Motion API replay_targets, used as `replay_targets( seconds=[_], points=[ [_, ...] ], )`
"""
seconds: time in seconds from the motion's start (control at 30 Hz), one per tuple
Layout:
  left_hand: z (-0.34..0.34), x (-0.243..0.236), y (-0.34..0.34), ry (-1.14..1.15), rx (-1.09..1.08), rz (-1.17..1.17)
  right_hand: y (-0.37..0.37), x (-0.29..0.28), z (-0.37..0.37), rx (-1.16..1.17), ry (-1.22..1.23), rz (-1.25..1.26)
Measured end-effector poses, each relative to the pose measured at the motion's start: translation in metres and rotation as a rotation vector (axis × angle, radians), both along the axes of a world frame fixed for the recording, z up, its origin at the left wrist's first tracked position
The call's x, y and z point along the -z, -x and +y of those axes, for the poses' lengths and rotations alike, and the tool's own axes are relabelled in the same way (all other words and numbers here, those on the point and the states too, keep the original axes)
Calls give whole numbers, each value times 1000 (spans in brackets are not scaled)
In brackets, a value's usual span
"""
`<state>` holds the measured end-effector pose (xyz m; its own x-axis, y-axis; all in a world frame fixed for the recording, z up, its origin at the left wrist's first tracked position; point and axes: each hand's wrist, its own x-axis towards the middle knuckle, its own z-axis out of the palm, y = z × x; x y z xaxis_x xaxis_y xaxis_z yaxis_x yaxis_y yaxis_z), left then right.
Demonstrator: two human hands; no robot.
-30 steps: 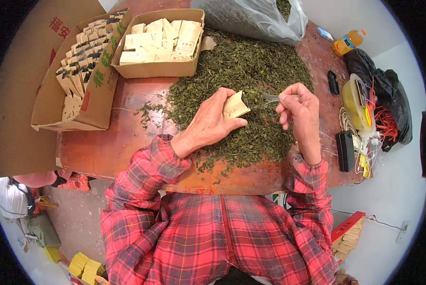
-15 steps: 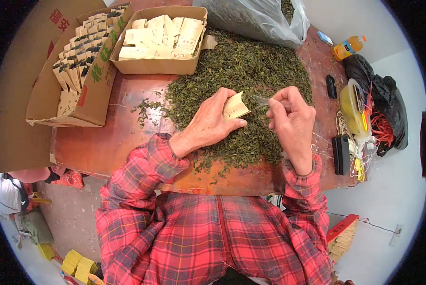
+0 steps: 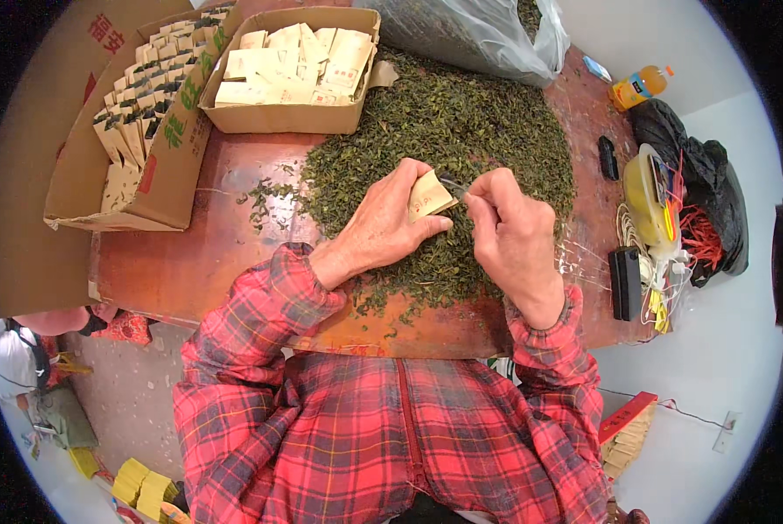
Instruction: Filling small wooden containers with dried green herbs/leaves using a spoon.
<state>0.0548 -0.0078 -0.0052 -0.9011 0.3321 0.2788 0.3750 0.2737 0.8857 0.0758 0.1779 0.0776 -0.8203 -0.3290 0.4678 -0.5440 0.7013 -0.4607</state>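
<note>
My left hand grips a small tan paper packet between thumb and fingers, its mouth tilted toward the right. Pinched in my right hand is a clear plastic scoop, whose tip reaches the packet's mouth; whether leaves lie on it is too small to tell. Both hands are over a wide heap of dark green loose tea leaves spread on the reddish-brown table.
At the far left, a tall carton holds rows of upright packets with dark tops. Beside it, a low carton contains flat packets. A clear plastic bag stands behind the heap. An orange drink bottle, yellow tub and black case sit at right.
My right hand has moved left with the scoop, bringing its tip from beside the packet to the packet's mouth. My left hand and the packet have barely moved.
</note>
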Motion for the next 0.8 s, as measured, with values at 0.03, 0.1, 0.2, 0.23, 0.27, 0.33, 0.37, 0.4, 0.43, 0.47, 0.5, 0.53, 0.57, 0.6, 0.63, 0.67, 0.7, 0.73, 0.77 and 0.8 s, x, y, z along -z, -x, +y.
replay_targets(
  seconds=[0.03, 0.1, 0.2, 0.23, 0.27, 0.33, 0.37, 0.4, 0.43, 0.47, 0.5, 0.53, 0.57, 0.6, 0.63, 0.67, 0.7, 0.73, 0.77, 0.8],
  points=[
    [0, -1, 0, 0, -1, -1, 0, 0, 0, -15, -14, 2],
    [0, -3, -1, -3, -3, -27, 0, 1, -1, -24, -30, 9],
    [0, -1, -1, 10, 4, -35, 1, 4, -1, -45, -58, 33],
    [0, -1, 0, 9, 4, -36, 1, 5, -2, -58, -70, 50],
    [0, -1, 0, 9, 9, -35, 1, 4, -2, -58, -70, 49],
    [0, 0, 0, 9, 12, -36, 0, 3, -4, -65, -89, 21],
    [-1, 1, 0, 9, 13, -42, 0, 4, -4, -67, -90, 20],
    [-1, 1, -1, 9, 15, -47, 1, 5, -3, -81, -88, 31],
    [-1, 1, -1, 8, 14, -48, 2, 5, -3, -96, -86, 41],
    [-1, 1, -1, 6, 18, -60, 2, 6, -3, -97, -87, 40],
    [0, 1, -1, 2, 22, -72, 2, 6, -4, -93, -92, 34],
    [0, 1, -1, 2, 23, -74, 2, 6, -4, -90, -98, 27],
    [0, 1, -1, 3, 22, -74, 3, 7, -4, -90, -98, 25],
    [0, 0, -1, 5, 22, -74, 3, 7, -4, -99, -90, 27],
    [0, -1, -1, 4, 22, -75, 4, 7, -4, -107, -82, 29],
    [0, -1, -1, -1, 33, -87, 5, 8, -4, -106, -83, 26],
    [0, -2, -1, -6, 42, -100, 6, 9, -4, -114, -85, 30],
    [0, -1, -1, -6, 41, -103, 6, 9, -4, -122, -87, 34],
    [0, -1, -1, -4, 30, -67, 7, 9, -4, -122, -88, 30],
    [0, 0, -1, -2, 18, -32, 8, 9, -4, -124, -89, 28]
  ],
)
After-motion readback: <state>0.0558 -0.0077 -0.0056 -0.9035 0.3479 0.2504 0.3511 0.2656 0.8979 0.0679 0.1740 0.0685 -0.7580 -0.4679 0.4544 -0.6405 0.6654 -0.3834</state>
